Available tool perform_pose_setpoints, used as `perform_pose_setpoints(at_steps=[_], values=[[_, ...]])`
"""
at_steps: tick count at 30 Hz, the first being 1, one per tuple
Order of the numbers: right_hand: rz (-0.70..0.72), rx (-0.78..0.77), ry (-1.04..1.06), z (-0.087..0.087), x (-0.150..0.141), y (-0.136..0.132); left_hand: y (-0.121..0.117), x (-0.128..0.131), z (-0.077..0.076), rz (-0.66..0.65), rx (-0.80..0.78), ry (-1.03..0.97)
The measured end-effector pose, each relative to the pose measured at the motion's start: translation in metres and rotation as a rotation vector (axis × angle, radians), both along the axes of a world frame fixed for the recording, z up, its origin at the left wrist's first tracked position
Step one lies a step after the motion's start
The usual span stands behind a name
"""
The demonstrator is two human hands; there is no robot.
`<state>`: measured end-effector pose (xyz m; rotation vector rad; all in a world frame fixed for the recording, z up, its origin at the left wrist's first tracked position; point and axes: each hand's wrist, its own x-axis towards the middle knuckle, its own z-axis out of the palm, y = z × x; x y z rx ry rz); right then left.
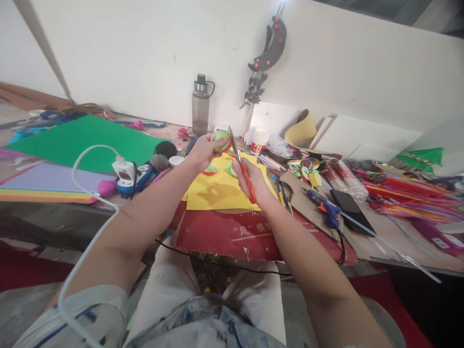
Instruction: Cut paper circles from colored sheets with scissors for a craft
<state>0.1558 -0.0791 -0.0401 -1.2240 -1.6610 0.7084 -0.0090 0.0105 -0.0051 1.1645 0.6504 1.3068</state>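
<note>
My left hand (203, 151) is closed on a round green piece with a red rim (222, 141), held up above the yellow sheets. In my right hand (253, 178) is a pair of scissors (248, 180) with red handles, its blades pointing up and away beside the round piece. Whether the blades touch the piece I cannot tell. Beneath my hands lie yellow sheets (206, 197) on a red printed board (217, 232). Another red and green round piece (210, 169) rests on the yellow, and a green piece (231, 170) shows partly behind my right hand.
A water bottle (200, 106) and a paper cup (259, 140) stand at the back. Right lie a blue glue gun (326, 208), a black phone (351, 211) and pipe cleaners (409, 193). Left are a green sheet (87, 140) and a power strip (136, 180) with a white cable (78, 162).
</note>
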Motion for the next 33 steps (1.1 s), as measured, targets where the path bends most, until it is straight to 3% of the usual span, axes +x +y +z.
perform_pose_setpoints(at_steps=[7, 20, 33], values=[[0.04, -0.012, 0.061, -0.008, 0.001, 0.007, -0.003, 0.003, 0.0, 0.011, 0.017, 0.055], [0.019, -0.019, 0.032, -0.002, 0.001, 0.001, 0.001, -0.004, 0.001, -0.019, 0.056, 0.092], [0.013, -0.018, -0.007, -0.002, 0.002, 0.001, -0.002, 0.0, 0.004, 0.014, -0.017, 0.012]])
